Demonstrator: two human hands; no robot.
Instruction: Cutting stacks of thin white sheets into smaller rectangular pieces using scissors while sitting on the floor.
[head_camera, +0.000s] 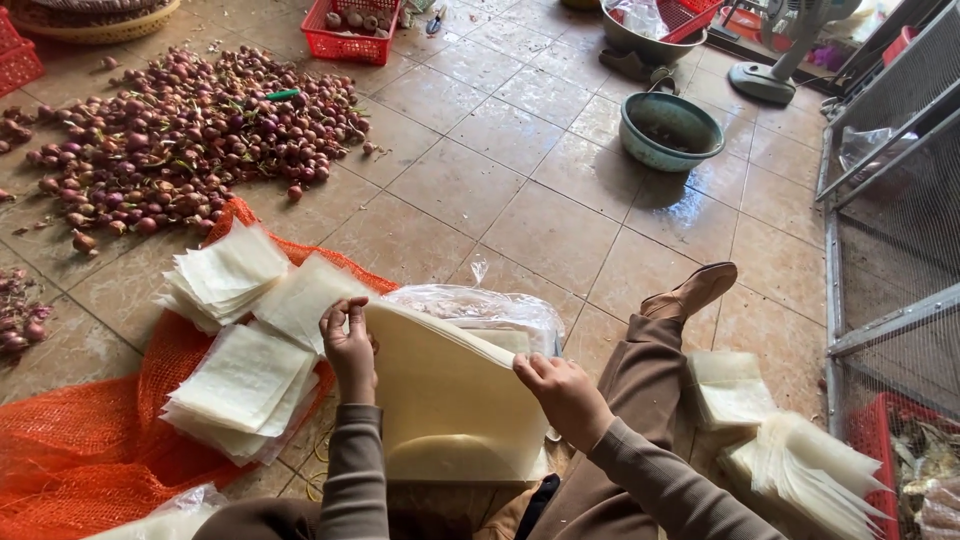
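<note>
1. Your left hand grips the left edge of the big stack of pale sheets standing in front of you, fingers curled together over the top edge and pinching the outer sheets.
2. Your right hand holds the stack's right top corner, fingers pressed together and closed on a peeled-up layer, so the top sheets fan away from the rest.
3. As far as the stack shows, most of it is unseparated: it looks thick below your hands, and only the upper layers are lifted.
4. Work that looks finished lies left of the stack: three piles of cut squares rest on the orange mesh sack, one near, two a little farther off.
5. Right of the stack, past your outstretched leg, more pale sheets lie fanned on the tiled floor, with a smaller pile just behind them.
6. A crumpled clear plastic bag sits just behind the stack, touching it; it could catch a sheet you swing that way.
7. Far behind the stack to the left spreads a heap of red shallots, with a red basket beyond it; a green basin and a standing fan lie far behind to the right.
8. A wire cage stands well right of the stack.
</note>
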